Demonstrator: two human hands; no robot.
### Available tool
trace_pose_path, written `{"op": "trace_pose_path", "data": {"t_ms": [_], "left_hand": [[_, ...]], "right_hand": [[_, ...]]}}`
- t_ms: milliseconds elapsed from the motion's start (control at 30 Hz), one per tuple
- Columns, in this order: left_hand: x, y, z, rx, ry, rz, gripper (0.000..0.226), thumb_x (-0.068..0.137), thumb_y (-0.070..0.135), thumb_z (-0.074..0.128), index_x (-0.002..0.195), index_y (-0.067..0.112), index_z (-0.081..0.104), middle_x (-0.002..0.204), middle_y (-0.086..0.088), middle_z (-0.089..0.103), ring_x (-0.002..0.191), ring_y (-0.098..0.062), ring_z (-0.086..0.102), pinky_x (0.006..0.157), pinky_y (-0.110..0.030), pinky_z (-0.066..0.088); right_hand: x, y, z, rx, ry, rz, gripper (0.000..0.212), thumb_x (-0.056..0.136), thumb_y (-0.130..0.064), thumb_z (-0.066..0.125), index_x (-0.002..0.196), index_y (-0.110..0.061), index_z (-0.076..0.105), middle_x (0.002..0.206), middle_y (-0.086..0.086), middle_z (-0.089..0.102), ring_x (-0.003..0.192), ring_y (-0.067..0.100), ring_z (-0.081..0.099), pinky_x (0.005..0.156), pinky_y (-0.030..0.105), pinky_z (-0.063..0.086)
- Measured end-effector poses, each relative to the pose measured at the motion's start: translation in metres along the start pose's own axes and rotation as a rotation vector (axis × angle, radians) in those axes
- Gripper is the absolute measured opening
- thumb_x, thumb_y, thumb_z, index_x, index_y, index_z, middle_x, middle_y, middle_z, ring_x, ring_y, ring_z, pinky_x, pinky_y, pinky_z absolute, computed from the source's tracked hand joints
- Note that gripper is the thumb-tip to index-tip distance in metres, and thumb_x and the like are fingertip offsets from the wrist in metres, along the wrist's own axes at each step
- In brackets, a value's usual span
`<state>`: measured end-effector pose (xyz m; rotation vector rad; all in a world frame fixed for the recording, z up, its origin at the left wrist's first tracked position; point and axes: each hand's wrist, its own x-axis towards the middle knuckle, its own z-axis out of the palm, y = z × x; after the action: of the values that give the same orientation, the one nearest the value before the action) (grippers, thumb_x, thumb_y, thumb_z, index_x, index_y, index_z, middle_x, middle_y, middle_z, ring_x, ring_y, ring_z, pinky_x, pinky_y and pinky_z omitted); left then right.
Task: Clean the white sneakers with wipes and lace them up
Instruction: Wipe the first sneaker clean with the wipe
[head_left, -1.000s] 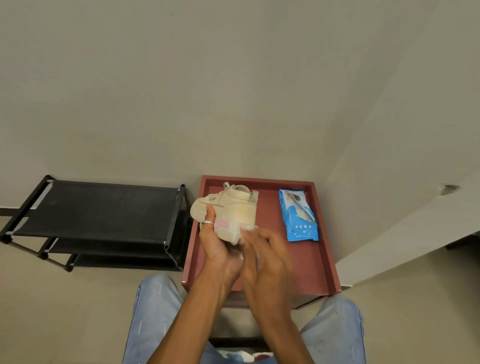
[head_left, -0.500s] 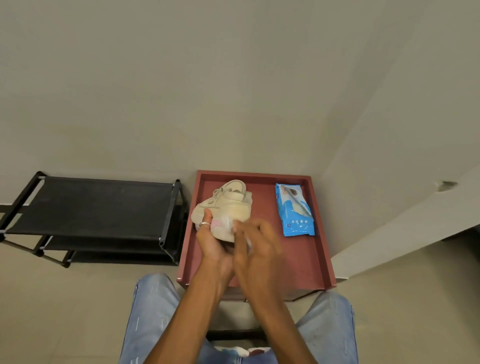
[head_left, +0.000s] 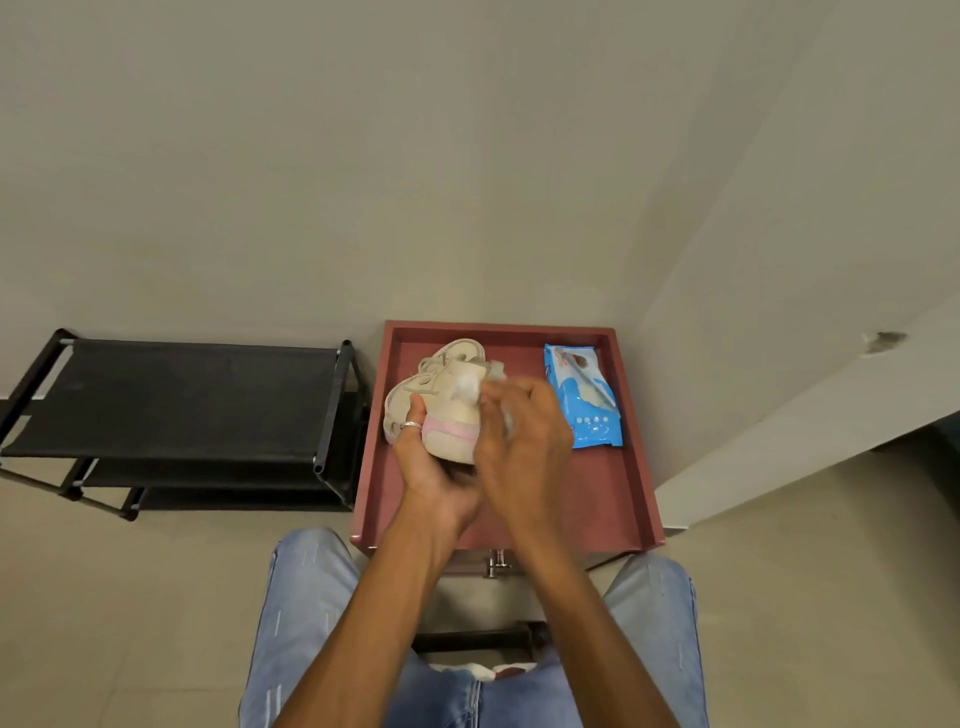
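White sneaker (head_left: 451, 415) is held above the red tray (head_left: 636, 467), pink-banded heel toward camera, gripped from below by the left hand (head_left: 428, 467), thumb on its side. A blurred white wipe (head_left: 467, 387) is pinched in the right hand (head_left: 524, 447) & pressed to the shoe's back. Blue wipes pack (head_left: 582, 400) lies flat on the tray, right of the hands; print too small to be read.

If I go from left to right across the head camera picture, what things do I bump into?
black shoe rack → white sneaker → right hand holding a wipe → blue wipes pack. The left hand gripping the sneaker overlaps it, so it is left out.
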<state>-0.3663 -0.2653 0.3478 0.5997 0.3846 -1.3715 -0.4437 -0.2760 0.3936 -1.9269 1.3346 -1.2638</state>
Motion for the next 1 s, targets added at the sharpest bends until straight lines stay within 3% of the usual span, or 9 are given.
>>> {"op": "trace_pose_path", "data": {"t_ms": [67,133,267,367,533,600,700,867,1000], "left_hand": [[-0.006,-0.003,0.008,-0.002,0.023,0.005,0.06,0.097,0.056,0.052,0.133,0.01,0.067,0.126,-0.016,0.07,0.108,-0.031,0.071,0.087,-0.041,0.059],[-0.002,0.0,0.008,-0.022,0.013,0.023,0.062,0.097,0.056,0.051,0.134,0.008,0.064,0.113,-0.017,0.073,0.094,-0.03,0.074,0.076,-0.038,0.062],[0.005,0.012,0.001,0.049,-0.027,-0.006,0.089,0.084,0.065,0.059,0.154,0.012,0.043,0.097,-0.012,0.063,0.081,-0.025,0.064,0.067,-0.034,0.058],[-0.001,0.011,0.007,0.02,-0.026,-0.006,0.073,0.094,0.06,0.053,0.144,0.006,0.055,0.101,-0.017,0.068,0.083,-0.03,0.07,0.068,-0.037,0.062],[-0.013,0.007,0.013,-0.006,-0.086,-0.04,0.058,0.097,0.055,0.054,0.135,0.013,0.066,0.118,-0.014,0.072,0.1,-0.031,0.072,0.078,-0.04,0.062],[-0.014,0.009,0.016,-0.017,-0.133,-0.049,0.059,0.097,0.055,0.054,0.134,0.011,0.065,0.114,-0.015,0.071,0.095,-0.03,0.073,0.076,-0.039,0.062],[-0.013,0.011,0.012,0.023,-0.142,-0.057,0.058,0.094,0.058,0.054,0.126,0.01,0.063,0.093,-0.013,0.069,0.076,-0.025,0.07,0.065,-0.034,0.061],[-0.014,0.011,0.007,0.096,-0.156,-0.1,0.053,0.096,0.054,0.058,0.132,0.016,0.064,0.114,-0.01,0.069,0.102,-0.028,0.067,0.094,-0.039,0.053],[-0.02,0.014,0.006,0.168,-0.181,-0.067,0.05,0.096,0.059,0.052,0.102,0.015,0.075,0.091,-0.009,0.072,0.073,-0.027,0.067,0.059,-0.031,0.052]], "right_hand": [[0.016,-0.001,0.003,-0.007,0.031,0.02,0.015,0.088,-0.004,0.064,0.096,-0.012,0.073,0.095,0.0,0.062,0.081,-0.002,0.047,0.072,0.0,0.033],[0.005,-0.004,0.002,-0.012,0.019,-0.014,0.012,0.089,-0.005,0.063,0.096,-0.01,0.072,0.095,-0.001,0.061,0.083,-0.002,0.049,0.072,0.002,0.036],[-0.046,-0.004,-0.008,0.003,-0.103,-0.139,0.022,0.093,-0.02,0.054,0.099,-0.009,0.071,0.1,-0.001,0.06,0.089,0.011,0.059,0.071,0.021,0.052],[-0.024,-0.002,-0.003,0.064,-0.07,-0.044,0.013,0.09,-0.009,0.062,0.096,-0.01,0.073,0.097,-0.002,0.059,0.088,0.008,0.057,0.07,0.027,0.053],[0.024,-0.01,0.001,0.05,0.065,-0.011,0.019,0.088,-0.002,0.062,0.097,-0.014,0.074,0.097,-0.003,0.06,0.086,0.0,0.054,0.074,0.006,0.039],[0.01,-0.012,-0.002,0.049,0.048,-0.04,0.014,0.09,-0.005,0.063,0.097,-0.012,0.073,0.098,-0.004,0.06,0.089,-0.003,0.054,0.072,0.008,0.042],[-0.03,-0.008,-0.009,0.058,-0.045,-0.084,0.013,0.091,-0.006,0.064,0.101,-0.011,0.071,0.103,-0.001,0.06,0.096,0.008,0.058,0.072,0.025,0.053],[0.001,-0.012,-0.016,0.229,0.016,0.146,0.017,0.089,-0.005,0.066,0.094,-0.021,0.071,0.099,-0.007,0.065,0.096,0.007,0.061,0.076,0.019,0.05],[0.034,-0.015,-0.024,0.327,-0.083,0.314,0.018,0.09,-0.016,0.068,0.094,-0.033,0.073,0.096,-0.018,0.07,0.093,-0.001,0.065,0.079,0.026,0.054]]}}
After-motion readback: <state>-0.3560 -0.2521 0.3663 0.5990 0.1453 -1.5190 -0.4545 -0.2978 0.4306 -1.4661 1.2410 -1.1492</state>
